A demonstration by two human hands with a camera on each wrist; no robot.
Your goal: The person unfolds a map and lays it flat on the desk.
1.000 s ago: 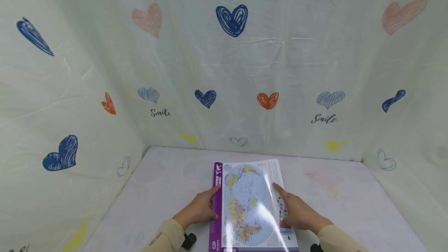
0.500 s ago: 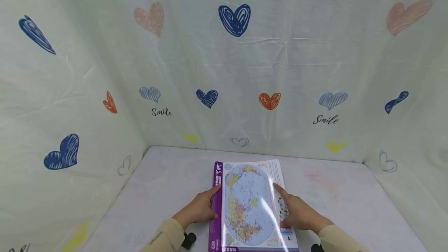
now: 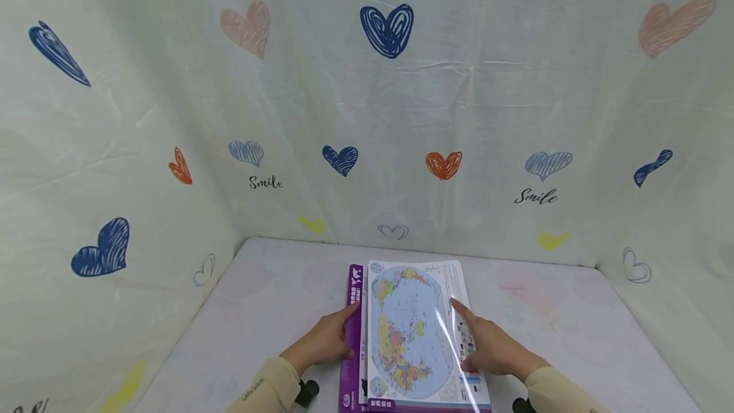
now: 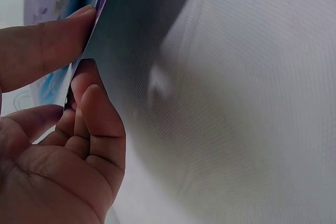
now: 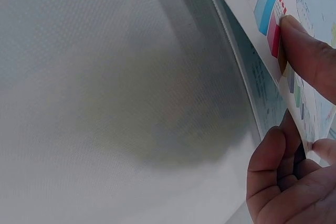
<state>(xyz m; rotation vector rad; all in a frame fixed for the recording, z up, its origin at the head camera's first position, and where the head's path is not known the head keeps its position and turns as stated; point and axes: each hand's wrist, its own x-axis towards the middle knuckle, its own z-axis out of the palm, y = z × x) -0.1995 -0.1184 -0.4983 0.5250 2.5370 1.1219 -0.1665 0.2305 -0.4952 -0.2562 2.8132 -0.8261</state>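
A glossy world map sheet [image 3: 407,330] lies turned sideways in front of me, with light glaring off it. Along its left side shows the purple border [image 3: 352,330] of a sheet underneath. My left hand [image 3: 323,340] pinches that purple edge; in the left wrist view its thumb is on the upper face and curled fingers are below. At the opposite side my right hand [image 3: 496,346] grips the map's right edge, index finger lying forward along it. The right wrist view shows the right thumb [image 5: 307,59] over printed flags and a second sheet [image 5: 262,82] beneath, apart from the upper one.
A white cloth-covered table [image 3: 275,292] lies under the sheets. Behind and beside it hangs a pale curtain [image 3: 487,81] with printed hearts. Dark round wrist-camera parts [image 3: 308,394] sit below the cuffs.
The upper map sheet has shifted slightly right against the purple-bordered one, so a narrow white strip now shows between them. The left hand moved slightly left, the right slightly right; both keep their hold.
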